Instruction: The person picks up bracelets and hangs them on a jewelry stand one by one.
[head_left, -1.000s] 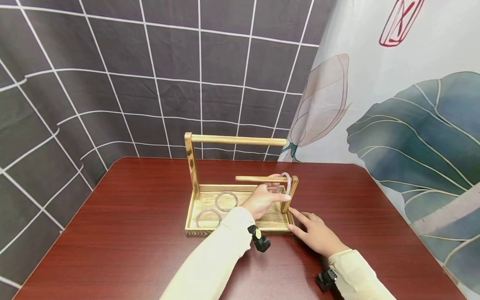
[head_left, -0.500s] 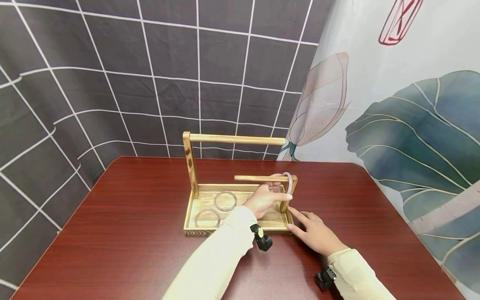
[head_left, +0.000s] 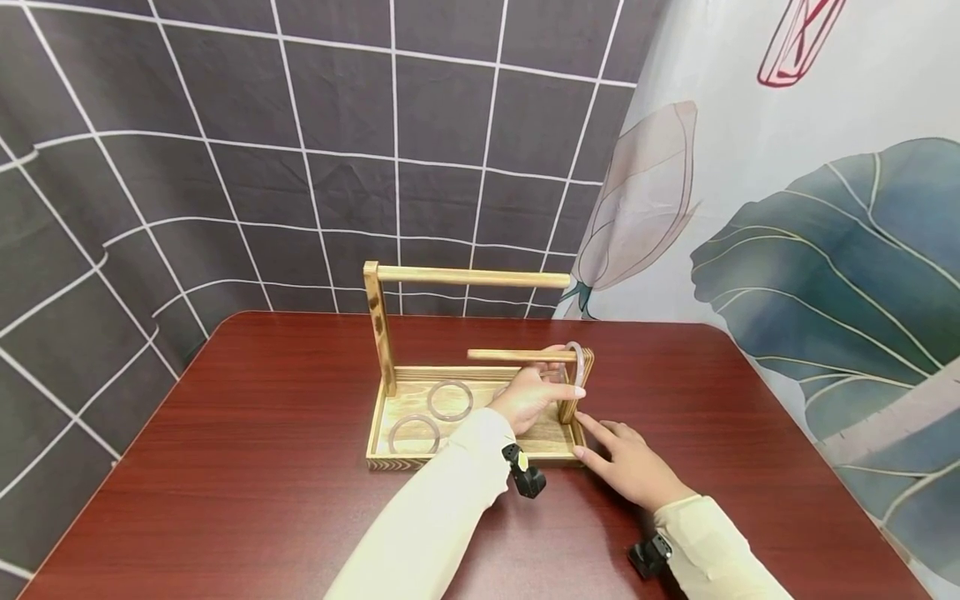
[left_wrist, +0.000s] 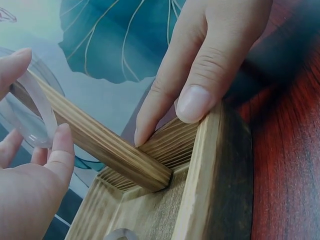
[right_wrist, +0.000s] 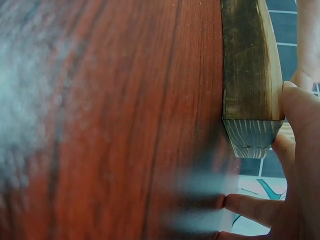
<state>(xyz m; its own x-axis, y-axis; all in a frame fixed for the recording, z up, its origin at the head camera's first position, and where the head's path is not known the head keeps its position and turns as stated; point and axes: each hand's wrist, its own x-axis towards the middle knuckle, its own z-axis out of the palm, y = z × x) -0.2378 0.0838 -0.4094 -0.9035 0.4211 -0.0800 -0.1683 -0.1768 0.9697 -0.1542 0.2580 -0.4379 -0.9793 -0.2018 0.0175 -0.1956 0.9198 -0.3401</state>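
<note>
A wooden stand has a shallow tray, a low bar on a short post at the right and a higher bar at the left. My left hand pinches a translucent bangle between thumb and fingers. The bangle encircles the low bar, close to its post. My right hand rests at the tray's right front corner, thumb and index finger touching the wood, other fingers stretched toward the table. Two more bangles lie flat in the tray: a back one and a front one.
The stand sits on a dark red wooden table. A dark grid-patterned cloth hangs behind it, and a leaf-printed curtain hangs at the right. The left forearm crosses the tray's front edge.
My left hand has slid the bangle slightly right along the low bar, nearer the post. The right hand stays at the tray corner. The head view has shifted a little.
</note>
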